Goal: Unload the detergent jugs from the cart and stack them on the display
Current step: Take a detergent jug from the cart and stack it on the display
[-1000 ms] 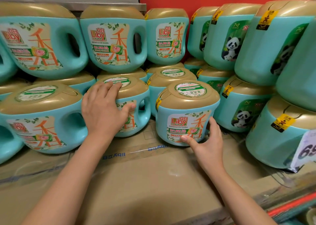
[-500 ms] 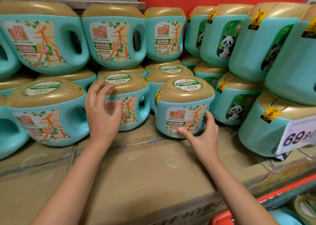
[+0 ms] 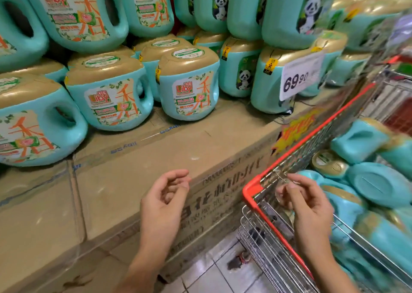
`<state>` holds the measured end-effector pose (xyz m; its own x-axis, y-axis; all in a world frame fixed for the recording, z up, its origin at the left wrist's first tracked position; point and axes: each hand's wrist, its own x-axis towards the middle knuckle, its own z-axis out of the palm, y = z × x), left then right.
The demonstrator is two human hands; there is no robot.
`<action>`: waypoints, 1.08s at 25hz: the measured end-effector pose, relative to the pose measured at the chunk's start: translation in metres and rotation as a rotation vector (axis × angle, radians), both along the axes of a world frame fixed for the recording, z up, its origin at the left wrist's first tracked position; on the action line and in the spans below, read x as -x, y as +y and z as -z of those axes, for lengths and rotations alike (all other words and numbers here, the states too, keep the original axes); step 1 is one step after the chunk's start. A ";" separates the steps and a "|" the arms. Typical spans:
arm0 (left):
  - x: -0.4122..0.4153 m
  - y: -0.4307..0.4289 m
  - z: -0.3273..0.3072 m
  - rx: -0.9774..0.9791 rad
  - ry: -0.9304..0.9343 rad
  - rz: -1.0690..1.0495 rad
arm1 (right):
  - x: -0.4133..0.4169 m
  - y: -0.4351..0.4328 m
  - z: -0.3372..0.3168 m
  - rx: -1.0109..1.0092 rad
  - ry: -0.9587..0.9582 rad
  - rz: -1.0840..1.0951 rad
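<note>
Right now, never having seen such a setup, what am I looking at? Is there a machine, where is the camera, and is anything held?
No machine here: these are a person's two bare hands, filmed by one wide-angle camera worn on their head, looking forward and down. The left hand and right hand are loosely curled and hold nothing; the right one hovers by the corner of a wire shopping cart with a red rim. On brown cardboard boxes stand teal plastic detergent jugs with gold caps, with a white price card in front. In the cart lie more jugs.
</note>
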<state>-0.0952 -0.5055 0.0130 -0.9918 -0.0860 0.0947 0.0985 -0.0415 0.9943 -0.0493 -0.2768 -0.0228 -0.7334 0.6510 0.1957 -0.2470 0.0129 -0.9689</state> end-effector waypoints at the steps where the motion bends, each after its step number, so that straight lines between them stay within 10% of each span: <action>1: -0.012 0.011 0.000 -0.039 -0.015 0.040 | -0.023 0.012 0.006 0.006 -0.043 0.026; 17: -0.223 0.291 0.092 0.031 -0.356 0.323 | -0.271 0.282 0.026 -0.052 -0.370 0.040; 27: -0.110 0.442 0.075 0.219 -0.144 0.331 | -0.148 0.440 0.038 -0.351 -0.495 -0.008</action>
<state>0.0150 -0.0635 -0.0616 -0.9670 0.2460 -0.0661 -0.0251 0.1663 0.9858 0.0990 0.1637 -0.0612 -0.7966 0.6036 0.0322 0.2304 0.3524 -0.9071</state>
